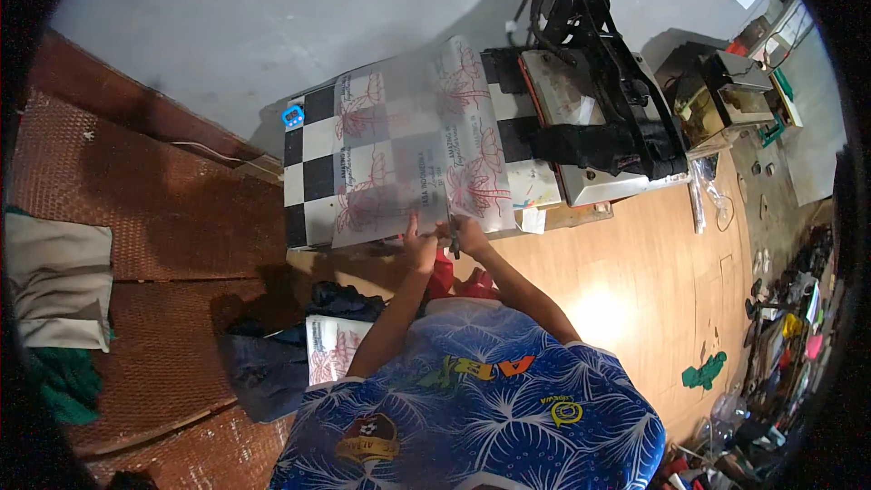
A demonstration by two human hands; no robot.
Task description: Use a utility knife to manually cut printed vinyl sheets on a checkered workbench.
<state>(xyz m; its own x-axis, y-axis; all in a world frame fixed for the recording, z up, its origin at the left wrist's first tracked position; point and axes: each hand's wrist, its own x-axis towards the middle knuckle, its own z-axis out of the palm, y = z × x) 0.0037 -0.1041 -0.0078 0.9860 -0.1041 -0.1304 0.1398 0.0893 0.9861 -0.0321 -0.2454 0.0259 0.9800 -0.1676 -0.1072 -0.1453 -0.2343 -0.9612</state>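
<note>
A translucent transfer film printed with red flower line drawings and dark lettering lies across a black-and-white checkered table. At the film's near edge my left hand pinches the sheet, fingers closed on it. Close beside it on the right, my right hand is closed around a pair of scissors. Their dark handle shows below the fingers, and the blades are at the film's edge, mostly hidden. The right part of the film lifts and curls upward at its far end.
A black and silver heat press stands on the table's right. A small blue timer sits at the far left corner. Another printed sheet and dark cloth lie left of my body. A metal-cased device stands farther right, above scattered clutter.
</note>
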